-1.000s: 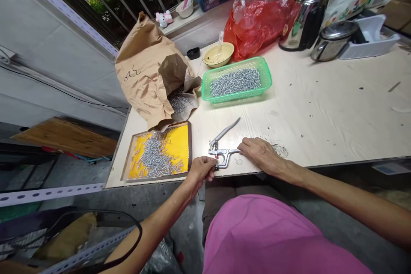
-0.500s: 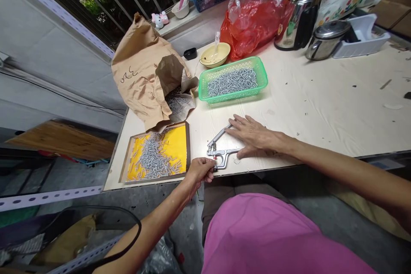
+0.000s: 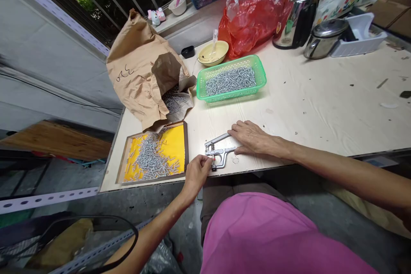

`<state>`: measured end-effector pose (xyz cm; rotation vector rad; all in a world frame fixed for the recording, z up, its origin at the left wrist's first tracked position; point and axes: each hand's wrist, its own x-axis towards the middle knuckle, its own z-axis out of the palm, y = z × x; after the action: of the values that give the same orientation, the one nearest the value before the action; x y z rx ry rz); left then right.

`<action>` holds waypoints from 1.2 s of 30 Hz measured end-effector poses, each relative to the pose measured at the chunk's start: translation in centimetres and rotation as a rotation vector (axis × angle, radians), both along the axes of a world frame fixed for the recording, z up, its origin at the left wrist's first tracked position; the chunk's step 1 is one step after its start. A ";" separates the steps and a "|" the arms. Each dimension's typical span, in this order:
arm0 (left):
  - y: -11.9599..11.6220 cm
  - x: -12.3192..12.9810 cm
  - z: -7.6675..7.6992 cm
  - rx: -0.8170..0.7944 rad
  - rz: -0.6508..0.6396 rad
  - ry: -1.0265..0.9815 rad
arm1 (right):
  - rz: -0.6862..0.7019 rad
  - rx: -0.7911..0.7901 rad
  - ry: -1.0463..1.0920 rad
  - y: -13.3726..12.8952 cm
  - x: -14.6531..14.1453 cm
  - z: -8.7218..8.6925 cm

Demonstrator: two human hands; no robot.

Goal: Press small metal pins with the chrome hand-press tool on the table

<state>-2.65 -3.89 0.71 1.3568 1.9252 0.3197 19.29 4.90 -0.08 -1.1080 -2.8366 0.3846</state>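
Note:
A grey metal hand press (image 3: 221,152) with a spring lies flat at the table's front edge. My right hand (image 3: 252,138) is wrapped round its two handles, the fingers over the upper one and the thumb by the lower one. At the press's jaw, my left hand (image 3: 198,170) is closed in a pinch; what its fingertips hold is too small to name. Left of it, a shallow tray (image 3: 186,147) with a yellow bottom holds a pile of small metal pins (image 3: 150,156). Behind the press stands a green basket (image 3: 231,96) filled with similar metal pieces.
An open brown paper bag (image 3: 138,72) with metal pieces at its mouth lies behind the tray. Further back are a yellow bowl (image 3: 221,53), a red plastic bag (image 3: 250,21), a kettle (image 3: 297,17) and a steel pot (image 3: 321,40).
My right hand's fingers have curled and drawn the upper handle down towards the lower one. My left hand stays pinched at the jaw. The view has shifted slightly.

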 end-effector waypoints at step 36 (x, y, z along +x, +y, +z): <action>1.3 5.3 -3.9 0.654 -0.651 0.332 | 0.049 -0.004 0.125 1.7 1.6 -2.1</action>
<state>2.68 -2.60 -3.18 2.5071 1.5469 0.4335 20.85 6.60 -2.14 -0.9804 -2.7590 0.4469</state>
